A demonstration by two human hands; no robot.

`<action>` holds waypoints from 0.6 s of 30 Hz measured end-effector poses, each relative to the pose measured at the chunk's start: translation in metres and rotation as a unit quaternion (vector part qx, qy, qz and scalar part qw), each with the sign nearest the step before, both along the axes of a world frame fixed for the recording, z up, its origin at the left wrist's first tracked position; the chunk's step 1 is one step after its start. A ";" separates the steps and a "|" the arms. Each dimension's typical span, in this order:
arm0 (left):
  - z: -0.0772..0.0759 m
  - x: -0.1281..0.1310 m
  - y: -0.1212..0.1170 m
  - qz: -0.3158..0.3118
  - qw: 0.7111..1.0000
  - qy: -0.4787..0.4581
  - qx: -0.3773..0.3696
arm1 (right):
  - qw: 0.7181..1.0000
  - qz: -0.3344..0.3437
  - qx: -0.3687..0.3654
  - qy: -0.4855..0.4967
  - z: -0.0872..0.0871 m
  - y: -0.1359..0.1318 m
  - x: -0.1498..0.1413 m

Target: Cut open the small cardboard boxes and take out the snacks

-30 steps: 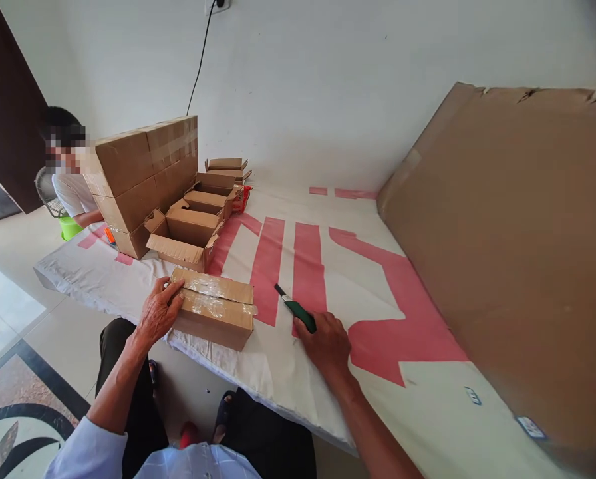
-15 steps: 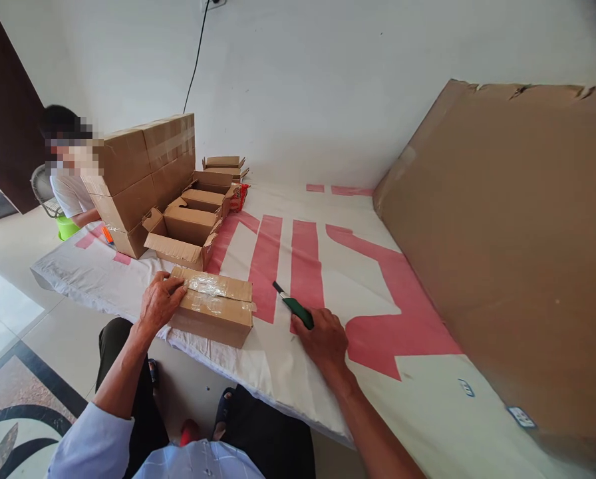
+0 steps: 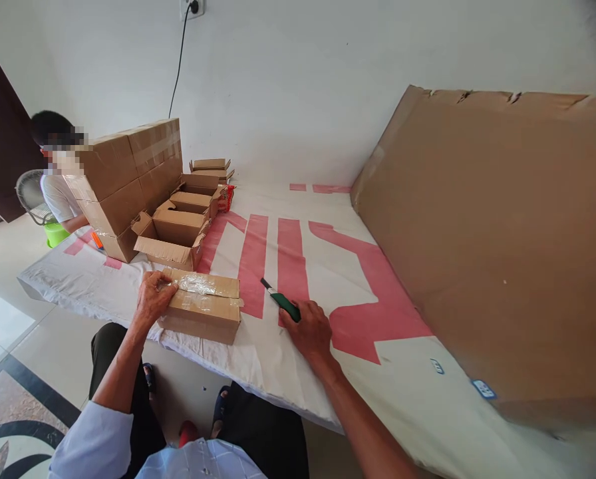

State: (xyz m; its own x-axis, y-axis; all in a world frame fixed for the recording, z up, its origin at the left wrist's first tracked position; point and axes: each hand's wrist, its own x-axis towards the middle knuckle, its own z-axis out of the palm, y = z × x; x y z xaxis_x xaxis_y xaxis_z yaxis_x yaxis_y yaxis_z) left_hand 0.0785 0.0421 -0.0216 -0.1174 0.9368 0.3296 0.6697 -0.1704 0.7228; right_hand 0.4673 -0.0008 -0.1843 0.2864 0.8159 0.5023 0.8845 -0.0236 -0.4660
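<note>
A closed cardboard box [image 3: 203,306] with clear tape along its top seam lies near the front edge of the cloth-covered table. My left hand [image 3: 154,297] grips the box's left end, fingers over the top. To the right of the box, my right hand [image 3: 310,331] is wrapped around a green-handled utility knife [image 3: 284,305]. The knife's dark tip points up and left, apart from the box, over the red-and-white cloth [image 3: 293,259].
Behind the box stand several open cardboard boxes [image 3: 165,249] in a row. A stack of taped cartons [image 3: 121,183] rises at the left, with a person [image 3: 61,196] beyond it. A large cardboard carton [image 3: 487,233] fills the right side.
The view has turned slightly to the right, so everything sits further left in the picture. Both hands keep their hold on the box and the utility knife.
</note>
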 end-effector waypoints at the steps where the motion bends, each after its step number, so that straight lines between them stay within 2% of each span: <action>1: 0.000 0.000 0.000 -0.001 1.000 0.000 0.000 | 1.000 -0.003 0.009 0.012 0.005 0.000 -0.003; 4: 0.003 0.001 -0.001 -0.004 1.000 0.005 0.000 | 0.991 0.032 0.053 0.116 0.029 -0.003 -0.024; 8: 0.010 0.000 -0.003 -0.004 1.000 0.023 -0.021 | 0.932 0.155 0.057 0.322 0.072 -0.010 -0.077; 11: 0.016 0.000 -0.002 -0.008 0.998 0.040 -0.041 | 0.902 0.214 0.040 0.374 0.096 -0.013 -0.111; 14: 0.019 0.000 0.000 -0.005 0.997 0.066 -0.047 | 0.888 0.227 0.006 0.400 0.104 -0.011 -0.127; 18: 0.021 0.002 0.005 0.009 0.993 0.111 -0.044 | 0.878 0.233 -0.007 0.417 0.104 -0.006 -0.130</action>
